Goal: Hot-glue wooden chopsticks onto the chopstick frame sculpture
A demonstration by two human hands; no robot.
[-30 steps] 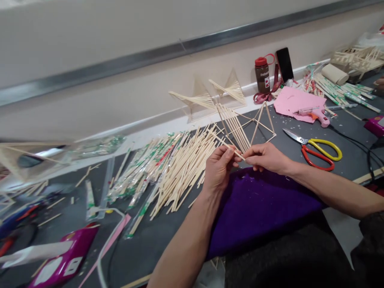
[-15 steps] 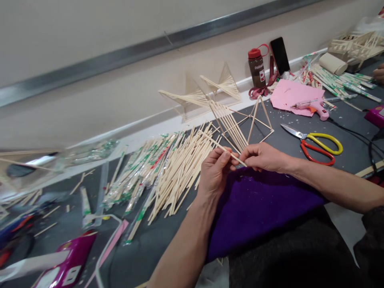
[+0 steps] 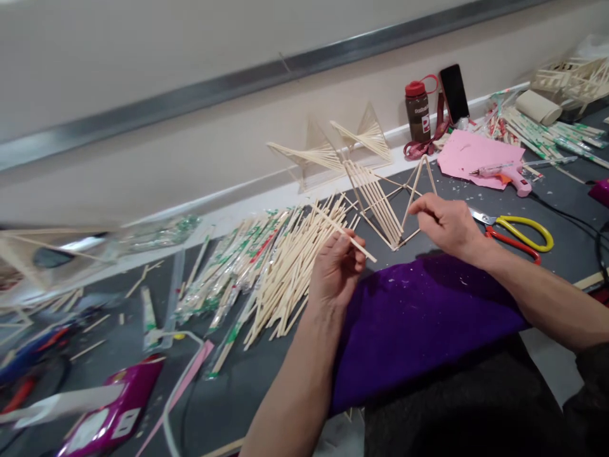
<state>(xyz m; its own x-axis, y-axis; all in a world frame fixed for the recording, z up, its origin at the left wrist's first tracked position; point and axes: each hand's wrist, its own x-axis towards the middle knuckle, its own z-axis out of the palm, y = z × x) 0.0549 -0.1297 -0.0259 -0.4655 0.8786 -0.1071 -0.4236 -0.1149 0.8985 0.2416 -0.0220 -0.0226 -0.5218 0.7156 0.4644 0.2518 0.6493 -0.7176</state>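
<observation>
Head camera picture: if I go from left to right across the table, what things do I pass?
magenta tool → pile of chopsticks → left hand holding one chopstick → right hand → yellow and red scissors

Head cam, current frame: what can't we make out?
All in the head view:
- Right hand: curled fingers hide whether its grip touches the stick frame.
- Stick in left hand: far end lost against the stick pile.
- Scissors: blades hidden behind the right hand.
- Bottle: label too small to read.
- Clutter at left edge: motion-blurred.
- Magenta box: cut off by the right edge.
</observation>
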